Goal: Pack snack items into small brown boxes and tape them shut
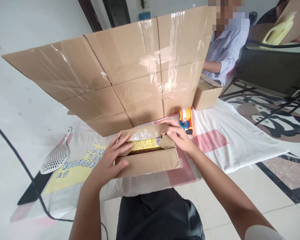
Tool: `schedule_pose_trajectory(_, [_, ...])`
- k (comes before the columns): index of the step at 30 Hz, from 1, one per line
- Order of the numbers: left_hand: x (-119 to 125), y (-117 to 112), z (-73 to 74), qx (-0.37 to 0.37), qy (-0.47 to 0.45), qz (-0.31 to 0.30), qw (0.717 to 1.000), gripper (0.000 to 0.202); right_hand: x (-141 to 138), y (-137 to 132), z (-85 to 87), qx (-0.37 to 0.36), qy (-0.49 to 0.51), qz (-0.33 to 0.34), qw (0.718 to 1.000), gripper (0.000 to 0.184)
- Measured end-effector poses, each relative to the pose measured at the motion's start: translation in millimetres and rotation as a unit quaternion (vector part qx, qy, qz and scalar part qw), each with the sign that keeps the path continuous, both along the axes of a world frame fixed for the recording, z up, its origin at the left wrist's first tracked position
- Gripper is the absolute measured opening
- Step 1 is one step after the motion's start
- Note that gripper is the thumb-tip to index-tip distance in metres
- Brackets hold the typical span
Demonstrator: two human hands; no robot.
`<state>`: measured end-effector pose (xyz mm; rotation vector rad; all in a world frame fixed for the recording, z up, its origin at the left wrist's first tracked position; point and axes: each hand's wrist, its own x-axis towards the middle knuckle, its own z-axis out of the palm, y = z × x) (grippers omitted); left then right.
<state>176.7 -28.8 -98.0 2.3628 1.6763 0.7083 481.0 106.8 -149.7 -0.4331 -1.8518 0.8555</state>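
The box (147, 163) lies on the near edge of the worktop (250, 146), in front of the person, its top partly open. In the gap shows a yellow pack (145, 144) with print and a barcode; the back flap stands up, with shiny clear tape on it.

The left hand (116, 155) has its fingers spread over the box's left end, the thumb lying against the front wall. The right hand (177, 135) pinches the far right corner, thumb on the near side of the flap and fingers behind it.

Just beyond the right hand is an orange tape dispenser (186, 119). Behind the box, a large cardboard panel (137, 70), crossed by seams and clear tape, rises from the worktop. A second carton (207, 95) stands at its right end. To the left lie a white slotted ladle (56, 158) and a yellow sheet (62, 183) bearing small labels, with a dark board (31, 191) beside them.

A black cable (22, 163) hangs at the left. Past the panel, a person in a pale shirt (231, 55) sits; farther right is a yellow jug (278, 31).
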Motion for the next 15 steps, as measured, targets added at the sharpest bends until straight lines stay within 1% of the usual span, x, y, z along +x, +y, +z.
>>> schedule_pose_trajectory(2, [-5.0,-9.1,-20.2,0.090,0.004,-0.063,0.994,0.084,0.4,-0.6,0.5,-0.018,-0.002,0.000,1.000,0.033])
schedule_pose_trajectory(3, [-7.6,-13.9,-28.5,0.136,0.003,-0.080,0.987,0.092,0.4,-0.8,0.7,-0.026,0.000,0.000,1.000,0.032])
schedule_pose_trajectory(4, [-9.7,-18.4,-35.0,0.176,0.005,-0.091,0.980,0.095,0.2,-0.9,1.0,-0.031,0.002,0.000,1.000,0.032])
schedule_pose_trajectory(5, [-11.1,-22.3,-39.4,0.205,0.012,-0.099,0.974,0.092,-0.3,-1.0,1.3,-0.035,0.003,0.000,0.999,0.031])
schedule_pose_trajectory(6, [-11.3,-24.9,-41.6,0.225,0.021,-0.104,0.969,0.083,-1.0,-1.1,1.6,-0.038,0.004,0.001,0.999,0.031])
schedule_pose_trajectory(7, [-9.9,-25.8,-41.9,0.244,0.020,-0.101,0.964,0.070,-1.7,-1.3,2.0,-0.040,0.005,0.004,0.999,0.032])
schedule_pose_trajectory(8, [-6.7,-24.8,-40.4,0.268,0.005,-0.084,0.960,0.053,-2.5,-1.5,2.2,-0.042,0.008,0.009,0.999,0.032])
schedule_pose_trajectory(9, [-1.9,-21.8,-37.5,0.298,-0.020,-0.051,0.953,0.037,-3.1,-1.7,2.3,-0.045,0.012,0.017,0.999,0.034])
schedule_pose_trajectory(10, [4.1,-16.8,-33.8,0.326,-0.048,0.000,0.944,0.027,-3.6,-1.7,2.1,-0.050,0.019,0.026,0.998,0.035])
schedule_pose_trajectory(11, [10.6,-10.0,-29.7,0.336,-0.075,0.063,0.937,0.025,-3.6,-1.7,1.6,-0.056,0.029,0.031,0.998,0.035])
schedule_pose_trajectory(12, [16.8,-2.1,-25.7,0.324,-0.098,0.129,0.932,0.031,-3.2,-1.7,0.6,-0.063,0.039,0.032,0.997,0.034])
schedule_pose_trajectory(13, [22.0,6.5,-22.2,0.286,-0.121,0.185,0.932,0.041,-2.4,-1.7,-0.5,-0.071,0.050,0.030,0.996,0.033])
schedule_pose_trajectory(14, [25.7,15.1,-19.6,0.219,-0.148,0.222,0.939,0.054,-1.1,-1.9,-1.8,-0.080,0.062,0.029,0.994,0.034])
schedule_pose_trajectory(15, [27.5,23.0,-18.1,0.132,-0.186,0.237,0.944,0.065,0.3,-2.3,-2.9,-0.088,0.071,0.033,0.993,0.039])
